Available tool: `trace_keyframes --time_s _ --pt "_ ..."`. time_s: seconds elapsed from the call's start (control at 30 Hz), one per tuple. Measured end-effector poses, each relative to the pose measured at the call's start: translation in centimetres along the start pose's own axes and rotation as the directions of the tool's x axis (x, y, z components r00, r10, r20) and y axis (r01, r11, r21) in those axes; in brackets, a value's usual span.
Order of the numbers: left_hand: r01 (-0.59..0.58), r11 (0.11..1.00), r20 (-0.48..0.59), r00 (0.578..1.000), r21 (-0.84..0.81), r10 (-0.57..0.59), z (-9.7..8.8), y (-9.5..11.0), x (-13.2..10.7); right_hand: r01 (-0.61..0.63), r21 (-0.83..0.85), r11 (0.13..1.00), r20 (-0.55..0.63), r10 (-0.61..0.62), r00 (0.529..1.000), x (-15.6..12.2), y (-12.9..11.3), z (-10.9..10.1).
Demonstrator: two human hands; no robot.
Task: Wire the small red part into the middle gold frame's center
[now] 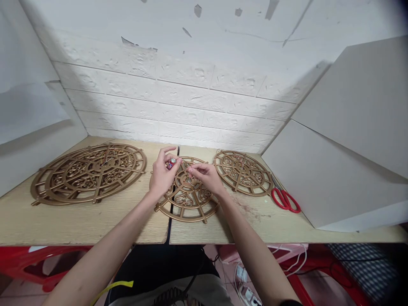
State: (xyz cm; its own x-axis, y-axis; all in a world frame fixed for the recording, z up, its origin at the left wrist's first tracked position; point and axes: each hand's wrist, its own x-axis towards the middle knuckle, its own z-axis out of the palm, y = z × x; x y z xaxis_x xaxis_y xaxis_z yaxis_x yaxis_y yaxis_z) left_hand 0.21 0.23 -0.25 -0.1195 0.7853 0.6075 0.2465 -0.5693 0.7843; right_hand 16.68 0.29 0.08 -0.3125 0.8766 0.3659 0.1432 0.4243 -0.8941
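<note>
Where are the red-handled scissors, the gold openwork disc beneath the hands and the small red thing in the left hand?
Red-handled scissors (284,198): head view, on the handles.
Gold openwork disc (183,182): head view, on the central hub.
Small red thing (171,164): head view, on its exposed body.

1. Your bare left forearm (105,250) slants forward and inward.
2. Your left hand (162,173) is curled, its grip closed, one finger stretched above the others.
3. Your right forearm (250,240), also bare, angles inward.
4. Your right hand (208,176) pinches thumb against finger, just beside the left.
</note>
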Motion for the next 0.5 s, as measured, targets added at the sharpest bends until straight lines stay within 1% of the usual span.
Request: trace_keyframes --time_s 0.1,0.17,0.23,0.3,0.37,0.43,0.5 --pt "-0.007 1.000 -0.023 1.000 0.023 0.007 0.0 -0.1 0.1 -0.037 0.089 0.995 -0.078 0.044 0.996 0.3 0.4 -0.3" --pt "-0.009 0.999 -0.034 0.999 0.040 0.011 0.0 -0.3 0.1 -0.075 0.212 0.974 -0.143 0.107 0.984 0.5 0.7 -0.6" --pt "-0.002 0.999 -0.030 1.000 0.054 0.004 0.0 -0.4 0.2 -0.093 0.344 0.934 -0.217 0.175 0.960 0.6 0.8 -1.0" --pt "0.020 0.996 -0.012 1.000 0.084 -0.019 -0.1 -0.6 0.3 -0.086 0.436 0.896 -0.309 0.239 0.921 0.8 1.0 -1.5" --pt "0.042 0.987 0.027 0.999 0.157 -0.047 -0.3 -0.8 0.3 -0.066 0.450 0.890 -0.417 0.275 0.866 0.9 1.3 -1.9" --pt "0.035 0.960 0.092 0.994 0.278 -0.063 -0.4 -1.2 0.2 -0.032 0.391 0.920 -0.536 0.256 0.804 0.9 1.5 -2.3" --pt "-0.005 0.914 0.155 0.986 0.406 -0.064 -0.5 -1.5 0.1 0.017 0.284 0.959 -0.647 0.178 0.741 0.7 1.2 -2.2"
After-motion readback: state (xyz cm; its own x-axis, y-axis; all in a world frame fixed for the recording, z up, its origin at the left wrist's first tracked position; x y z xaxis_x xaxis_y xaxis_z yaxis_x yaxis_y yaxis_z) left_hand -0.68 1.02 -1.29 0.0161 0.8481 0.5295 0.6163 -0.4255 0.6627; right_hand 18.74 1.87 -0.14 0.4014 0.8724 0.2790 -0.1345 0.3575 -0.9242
